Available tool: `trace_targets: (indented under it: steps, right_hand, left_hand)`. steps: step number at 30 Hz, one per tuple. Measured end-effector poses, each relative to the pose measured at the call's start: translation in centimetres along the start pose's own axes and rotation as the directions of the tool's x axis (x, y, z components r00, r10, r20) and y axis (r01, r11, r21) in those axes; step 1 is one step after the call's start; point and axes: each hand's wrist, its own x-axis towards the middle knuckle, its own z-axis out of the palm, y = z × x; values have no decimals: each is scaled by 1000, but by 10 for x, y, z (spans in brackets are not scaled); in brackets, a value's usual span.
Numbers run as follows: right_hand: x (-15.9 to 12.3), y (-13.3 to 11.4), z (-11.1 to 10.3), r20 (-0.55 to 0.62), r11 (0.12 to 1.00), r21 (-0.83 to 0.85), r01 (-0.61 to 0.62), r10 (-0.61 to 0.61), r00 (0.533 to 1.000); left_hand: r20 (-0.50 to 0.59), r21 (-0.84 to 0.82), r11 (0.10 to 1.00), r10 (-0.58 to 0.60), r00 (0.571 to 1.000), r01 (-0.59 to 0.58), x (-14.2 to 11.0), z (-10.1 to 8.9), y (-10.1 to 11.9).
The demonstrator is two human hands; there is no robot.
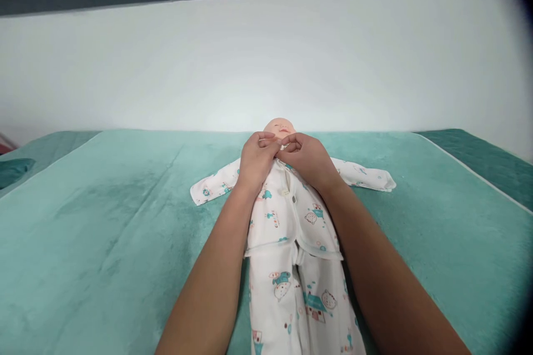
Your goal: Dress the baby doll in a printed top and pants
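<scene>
Doll is lying face up on the teal bed cover, head just beyond the hands, body running back between the forearms toward the camera. Long axis is pointing nearly straight away from the wearer; the legs of the white printed pants are running out of the bottom of view. Sleeves of the matching jacket are spreading out to either side of the hands, the left one angling back a bit.

Left hand and right hand are meeting at the jacket neckline, under the doll's chin, fingers curling in and fingertips pinching the collar edge. Exact grip is partly hidden by the fingers.

Jacket front is hanging together below the hands, a small snap showing near the middle. Pale tag is sitting just below the neckline, too small to read. Print is showing houses and animal faces; tiny letter-like marks are staying illegible.

White wall is rising beyond the head. Flat cover is extending wide left and right of both forearms, pale seam running far right.
</scene>
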Motion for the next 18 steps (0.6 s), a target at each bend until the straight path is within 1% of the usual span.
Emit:
trace_targets:
  steps: [4,7,9,11,14,16,18]
  right_hand:
    - [0,0,3,-13,998,-51,39,-40,999]
    - [1,0,3,-21,997,-61,53,-54,998]
    - [1,2,3,-27,998,-43,51,-52,998]
    - [1,4,3,-32,999,0,43,-43,999]
    - [-2,10,3,-59,993,116,30,-23,998]
    - [-5,13,3,-86,982,182,52,-37,996]
    - [-11,15,4,-118,973,209,97,-74,990]
  left_hand:
    - [3,-91,995,-51,999,51,-1,0,3]
    - [6,-162,980,-114,993,114,-2,1,8]
    - [10,-166,977,-133,991,133,-3,1,10]
    - [6,-115,989,-98,995,98,-2,1,9]
    - [-21,64,998,7,1000,-6,1,1,4]
    - [-47,189,980,63,997,-53,2,1,-1]
    - [-52,268,961,90,995,-73,4,0,-4]
